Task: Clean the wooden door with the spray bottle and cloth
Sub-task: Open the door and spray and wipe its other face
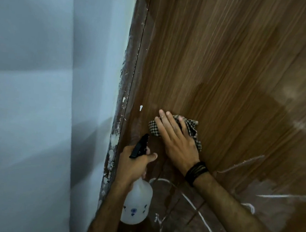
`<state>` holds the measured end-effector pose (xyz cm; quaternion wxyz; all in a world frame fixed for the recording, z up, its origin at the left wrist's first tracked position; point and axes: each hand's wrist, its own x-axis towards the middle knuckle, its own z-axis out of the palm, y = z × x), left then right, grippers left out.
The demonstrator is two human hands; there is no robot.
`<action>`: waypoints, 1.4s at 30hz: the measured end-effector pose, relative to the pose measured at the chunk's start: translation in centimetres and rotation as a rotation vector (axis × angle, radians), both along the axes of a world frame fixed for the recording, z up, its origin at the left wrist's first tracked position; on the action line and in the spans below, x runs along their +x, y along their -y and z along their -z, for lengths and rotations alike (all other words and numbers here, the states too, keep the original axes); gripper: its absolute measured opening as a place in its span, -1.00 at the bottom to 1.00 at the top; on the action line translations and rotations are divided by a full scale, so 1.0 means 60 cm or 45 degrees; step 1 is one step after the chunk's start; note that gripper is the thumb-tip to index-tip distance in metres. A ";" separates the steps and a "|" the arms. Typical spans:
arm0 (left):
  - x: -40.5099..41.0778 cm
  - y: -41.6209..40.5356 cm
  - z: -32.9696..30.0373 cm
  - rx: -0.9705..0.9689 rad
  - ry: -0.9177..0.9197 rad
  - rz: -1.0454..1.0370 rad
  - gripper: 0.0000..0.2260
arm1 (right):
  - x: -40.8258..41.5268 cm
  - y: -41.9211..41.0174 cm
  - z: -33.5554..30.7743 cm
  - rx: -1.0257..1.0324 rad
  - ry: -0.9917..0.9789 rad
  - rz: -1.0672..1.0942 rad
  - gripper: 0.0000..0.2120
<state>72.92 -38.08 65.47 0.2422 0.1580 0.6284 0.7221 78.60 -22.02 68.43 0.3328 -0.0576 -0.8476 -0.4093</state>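
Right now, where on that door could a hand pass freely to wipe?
Free: the wide door panel above the cloth, and rightward across the darker patch. Crowded: low by the frame, where the left hand holds the spray bottle beside the right hand.

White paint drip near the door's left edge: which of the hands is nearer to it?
Right. The right hand, pressing the checked cloth, has fingertips just right of the white paint drip; the left hand grips the white spray bottle lower down.

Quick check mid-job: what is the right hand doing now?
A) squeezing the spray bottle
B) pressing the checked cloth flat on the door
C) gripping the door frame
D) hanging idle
B: the right hand lies with straight fingers on the checked cloth against the wooden door; the left hand holds the spray bottle.
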 end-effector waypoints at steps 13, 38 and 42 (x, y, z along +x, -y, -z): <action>-0.022 0.003 0.006 0.013 0.003 -0.046 -0.84 | -0.046 0.016 -0.114 -0.117 -0.382 0.023 -0.40; -0.085 0.044 0.021 -0.018 -0.014 0.120 -0.85 | -0.097 0.033 -0.017 0.092 0.027 0.035 -0.40; -0.082 0.036 0.018 -0.022 -0.029 0.179 -0.86 | -0.062 0.023 -0.075 -0.145 -0.372 0.056 -0.35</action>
